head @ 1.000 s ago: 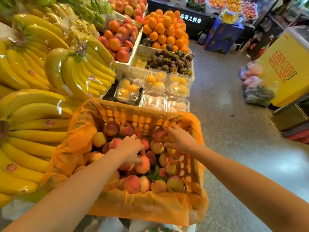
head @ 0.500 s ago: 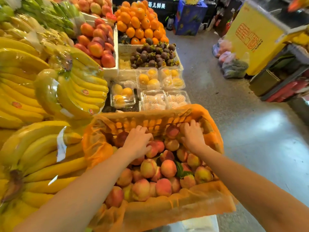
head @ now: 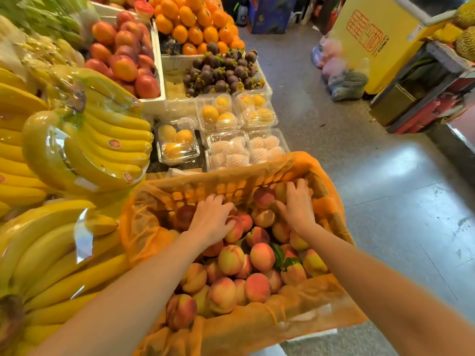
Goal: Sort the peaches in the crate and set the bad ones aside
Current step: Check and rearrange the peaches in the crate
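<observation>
The crate point(head: 231, 182) is lined with an orange plastic bag and filled with several red-and-yellow peaches point(head: 262, 256), a few with green leaves. My left hand point(head: 210, 219) lies palm down on the peaches at the far middle of the crate. Its fingers bend down between the fruits and its thumb touches a red peach point(head: 237, 228). My right hand point(head: 298, 204) rests with spread fingers on the peaches in the far right corner, against the crate wall. What lies under either palm is hidden.
Wrapped banana bunches point(head: 102, 140) crowd the crate's left side. Behind the crate stand clear boxes of fruit point(head: 221, 111), then mangosteens point(head: 221, 70), oranges point(head: 198, 24) and nectarines point(head: 123, 55). Grey floor point(head: 385, 201) lies to the right, with a yellow box point(head: 372, 34) and bags further back.
Both hands have moved from the middle of the crate toward its far wall, the right one into the far right corner. The view has shifted forward and left.
</observation>
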Demonstrator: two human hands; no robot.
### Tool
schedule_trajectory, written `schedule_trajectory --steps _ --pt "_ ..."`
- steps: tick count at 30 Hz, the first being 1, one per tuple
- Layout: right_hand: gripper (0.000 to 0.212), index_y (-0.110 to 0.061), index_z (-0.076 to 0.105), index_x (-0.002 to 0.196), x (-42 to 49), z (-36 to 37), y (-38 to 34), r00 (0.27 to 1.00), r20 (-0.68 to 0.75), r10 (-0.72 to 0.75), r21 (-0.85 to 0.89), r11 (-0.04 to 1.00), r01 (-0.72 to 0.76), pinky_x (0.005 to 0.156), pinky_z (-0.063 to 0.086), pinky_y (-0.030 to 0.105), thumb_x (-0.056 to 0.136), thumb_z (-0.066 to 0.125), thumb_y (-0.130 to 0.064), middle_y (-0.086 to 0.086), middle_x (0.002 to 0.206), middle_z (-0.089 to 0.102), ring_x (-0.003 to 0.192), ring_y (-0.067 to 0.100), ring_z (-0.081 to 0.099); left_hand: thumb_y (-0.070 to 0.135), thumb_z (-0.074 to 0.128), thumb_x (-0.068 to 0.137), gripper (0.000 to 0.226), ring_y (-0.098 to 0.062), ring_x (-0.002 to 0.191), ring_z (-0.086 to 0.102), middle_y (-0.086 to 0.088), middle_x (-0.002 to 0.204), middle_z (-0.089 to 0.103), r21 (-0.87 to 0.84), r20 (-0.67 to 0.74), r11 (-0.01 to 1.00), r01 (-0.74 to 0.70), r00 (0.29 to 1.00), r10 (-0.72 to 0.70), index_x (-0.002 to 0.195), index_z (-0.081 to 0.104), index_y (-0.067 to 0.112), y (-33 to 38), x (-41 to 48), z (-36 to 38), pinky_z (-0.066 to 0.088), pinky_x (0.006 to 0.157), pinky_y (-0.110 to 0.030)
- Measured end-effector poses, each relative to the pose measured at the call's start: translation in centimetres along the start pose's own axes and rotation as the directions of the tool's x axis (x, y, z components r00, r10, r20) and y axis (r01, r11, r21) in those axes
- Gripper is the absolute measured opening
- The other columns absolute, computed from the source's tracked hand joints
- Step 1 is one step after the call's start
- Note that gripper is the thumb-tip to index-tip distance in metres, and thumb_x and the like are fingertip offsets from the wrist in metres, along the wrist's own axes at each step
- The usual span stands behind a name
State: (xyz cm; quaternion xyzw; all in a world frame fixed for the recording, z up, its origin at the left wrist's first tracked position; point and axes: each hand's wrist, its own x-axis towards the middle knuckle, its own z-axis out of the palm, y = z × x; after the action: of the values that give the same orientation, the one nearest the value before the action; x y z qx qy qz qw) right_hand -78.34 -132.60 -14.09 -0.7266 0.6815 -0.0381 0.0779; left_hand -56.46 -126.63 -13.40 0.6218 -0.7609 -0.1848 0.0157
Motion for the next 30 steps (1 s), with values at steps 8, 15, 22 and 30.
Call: schedule_trajectory --steps 8,15,22,30 --pt "0.044 -0.009 0.049 0.124 0.1 0.5 -0.3 0.994 0.018 0.110 0.163 0.980 -0.111 0.115 0.018 0.040 0.087 0.067 -0.024 0.014 0.133 0.043 0.132 0.035 0.029 0.034 0.057 0.090 0.039 -0.023 0.124 0.042 -0.001 0.129 0.052 -0.258 0.015 0.962 -0.087 0.995 0.094 0.128 0.053 0.025 1.2 1.9 0.4 0.036 0.103 -0.037" --pt "0.041 -0.008 0.046 0.117 0.3 0.4 -0.5 0.993 -0.019 0.114 0.062 0.992 -0.113 0.097 0.037 0.040 0.080 0.064 -0.005 0.015 0.125 0.040 0.113 0.036 0.043 0.037 0.055 0.093 0.064 -0.032 0.119 0.048 -0.012 0.130 0.049 -0.347 0.133 0.938 0.000 0.990 0.049 0.148 0.024 0.029 3.9 4.4 1.8 0.041 0.092 -0.037" --pt "0.046 -0.011 0.043 0.128 0.0 0.6 0.7 0.999 -0.033 -0.021 0.089 0.996 0.024 0.105 0.031 0.038 0.086 0.061 -0.011 0.013 0.126 0.047 0.120 0.032 0.039 0.041 0.054 0.093 0.066 -0.032 0.114 0.052 -0.014 0.125 0.054 -0.418 0.105 0.906 0.070 0.994 -0.028 0.149 0.018 0.032 5.0 6.3 3.5 0.043 0.088 -0.036" --pt "0.046 -0.009 0.047 0.130 -1.7 -1.1 1.9 0.993 -0.073 -0.091 0.330 0.938 0.110 0.105 0.031 0.035 0.091 0.063 -0.029 0.009 0.125 0.054 0.115 0.027 0.043 0.029 0.054 0.094 0.060 -0.039 0.117 0.049 -0.022 0.126 0.051 -0.441 0.045 0.876 0.197 0.979 -0.198 0.145 0.026 0.016 6.7 7.8 4.8 0.041 0.093 -0.040"
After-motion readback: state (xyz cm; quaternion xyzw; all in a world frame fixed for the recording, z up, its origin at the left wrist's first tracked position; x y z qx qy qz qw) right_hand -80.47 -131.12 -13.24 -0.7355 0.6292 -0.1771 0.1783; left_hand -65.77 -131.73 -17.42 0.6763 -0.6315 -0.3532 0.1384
